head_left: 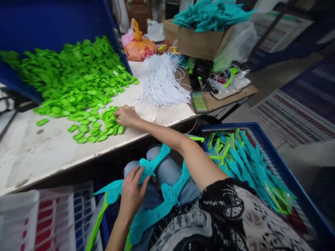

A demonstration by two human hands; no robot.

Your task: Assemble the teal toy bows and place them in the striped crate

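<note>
Green plastic pieces lie in a loose cluster at 10 o'clock on the scuffed white worktop, and our right hand rests on them with fingers curled close together, though we cannot tell whether they pinch any. Our left hand lies at 6 o'clock on a teal plastic strip across our lap, fingers spread flat. A bigger green heap spills at 11 o'clock, white strings and a cardboard box sit at 12 o'clock, and a blue crate of teal parts stands at 3 o'clock.
</note>
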